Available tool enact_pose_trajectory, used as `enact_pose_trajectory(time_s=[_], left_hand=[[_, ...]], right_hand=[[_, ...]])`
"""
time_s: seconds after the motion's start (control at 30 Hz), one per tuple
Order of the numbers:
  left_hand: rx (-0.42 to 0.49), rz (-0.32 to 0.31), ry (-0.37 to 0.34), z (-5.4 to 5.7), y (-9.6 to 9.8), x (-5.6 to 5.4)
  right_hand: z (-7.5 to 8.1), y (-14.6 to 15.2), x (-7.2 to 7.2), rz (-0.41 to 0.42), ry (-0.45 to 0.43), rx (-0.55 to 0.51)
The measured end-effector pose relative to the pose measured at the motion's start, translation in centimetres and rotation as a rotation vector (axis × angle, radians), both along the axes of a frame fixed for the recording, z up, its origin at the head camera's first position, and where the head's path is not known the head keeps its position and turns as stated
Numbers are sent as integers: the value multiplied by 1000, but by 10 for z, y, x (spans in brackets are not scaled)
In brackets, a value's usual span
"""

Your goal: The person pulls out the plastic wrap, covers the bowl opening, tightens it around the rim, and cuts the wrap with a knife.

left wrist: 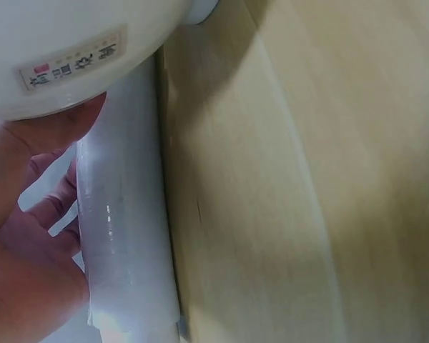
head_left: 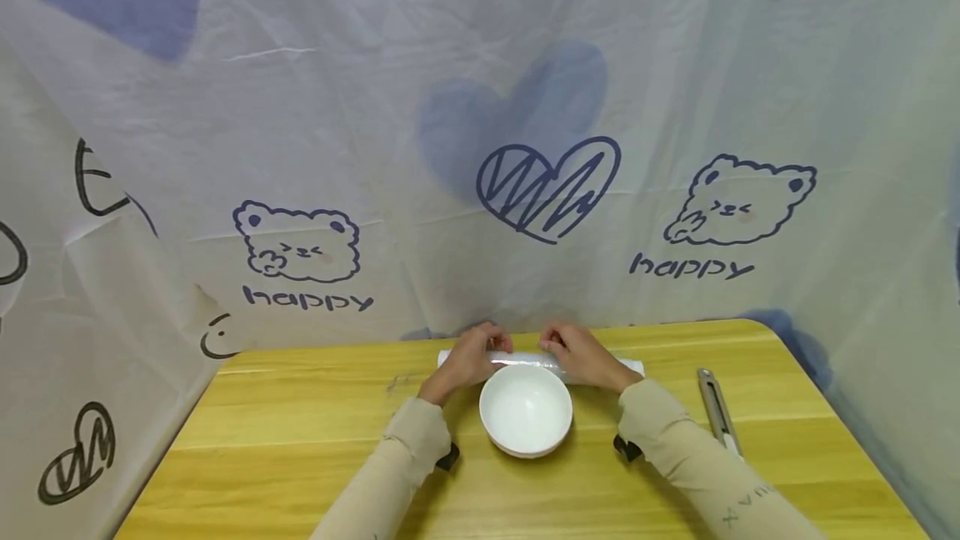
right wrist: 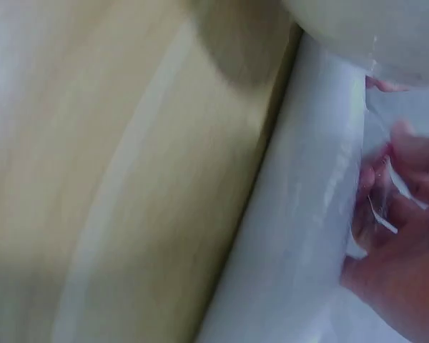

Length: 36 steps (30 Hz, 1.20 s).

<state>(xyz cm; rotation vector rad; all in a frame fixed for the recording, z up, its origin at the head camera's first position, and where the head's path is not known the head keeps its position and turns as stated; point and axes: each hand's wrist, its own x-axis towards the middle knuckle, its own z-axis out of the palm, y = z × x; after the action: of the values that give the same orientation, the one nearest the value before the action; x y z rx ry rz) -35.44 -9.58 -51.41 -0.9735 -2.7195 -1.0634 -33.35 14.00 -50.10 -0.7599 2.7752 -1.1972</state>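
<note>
A white roll of cling film [head_left: 525,359] lies crosswise near the table's far edge. Just in front of it stands a white bowl [head_left: 526,411], whose side overlaps the roll in both wrist views. My left hand [head_left: 472,354] is at the roll's left part, thumb tip [left wrist: 91,114] right at the film and the other fingers bent behind the roll; I cannot tell whether it pinches anything. Over the right part, my right hand [head_left: 585,357] has its fingers curled behind the roll [right wrist: 293,193], pinching a clear, shiny bit of film [right wrist: 382,204].
A grey utility knife [head_left: 717,409] lies on the wooden table [head_left: 300,440] to the right, beside my right sleeve. A white curtain [head_left: 420,273] with printed hearts and bears hangs behind the far edge and along both sides.
</note>
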Motion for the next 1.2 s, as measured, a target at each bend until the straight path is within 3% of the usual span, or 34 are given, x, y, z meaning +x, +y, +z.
enact_pose_trajectory(time_s=[0.23,0.43,0.7,0.83,1.0,1.2], left_hand=[[-8,13,-44,2,0,2],[48,9,-109,5,-1,3],[27,-54,-66,2,2,-1],[14,-90,-92,3,5,-5],[14,-52,-161,3,8,-10],[31,-37,-190,5,10,-12]], right_hand=[[3,3,-2,111,82,94],[2,2,-5,70,127,133],[-9,-2,-2,-21,148,154],[-10,-3,-2,-40,145,135],[-10,-1,-4,-27,123,92],[-6,3,-7,17,129,75]])
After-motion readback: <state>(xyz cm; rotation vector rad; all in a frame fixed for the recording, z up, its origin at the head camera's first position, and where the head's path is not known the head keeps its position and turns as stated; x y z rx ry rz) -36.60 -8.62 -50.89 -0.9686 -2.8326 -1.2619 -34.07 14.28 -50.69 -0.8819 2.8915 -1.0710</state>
